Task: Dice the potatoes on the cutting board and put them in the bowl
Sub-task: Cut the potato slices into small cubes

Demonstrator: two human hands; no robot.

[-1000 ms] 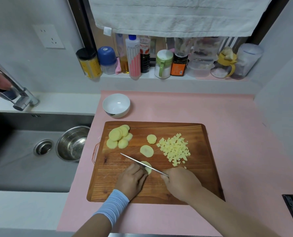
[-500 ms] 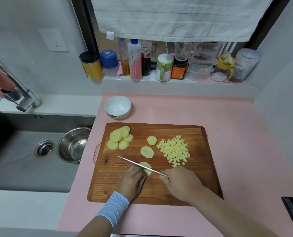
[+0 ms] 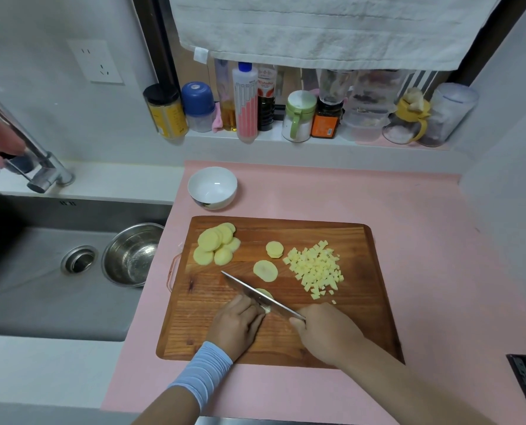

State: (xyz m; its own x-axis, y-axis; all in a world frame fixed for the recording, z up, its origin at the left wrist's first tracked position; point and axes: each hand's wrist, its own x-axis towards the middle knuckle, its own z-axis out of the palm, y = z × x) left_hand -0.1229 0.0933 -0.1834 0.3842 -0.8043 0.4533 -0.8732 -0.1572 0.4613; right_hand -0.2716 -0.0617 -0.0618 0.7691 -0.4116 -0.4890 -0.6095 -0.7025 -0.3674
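Right hand (image 3: 326,329) grips knife (image 3: 260,297) over potato slice (image 3: 264,294); left hand (image 3: 237,323) curls on slice near cutting board (image 3: 362,332) front edge. Diced pile (image 3: 315,268) right, bowl (image 3: 212,187) beyond far-left corner.

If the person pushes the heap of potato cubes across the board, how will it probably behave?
The potato cubes are small and loose, so they would likely scatter rather than slide as one; a few already lie apart from the heap. Flat faces mean they should not roll far. Fresh cut surfaces may cling to the cutting board.
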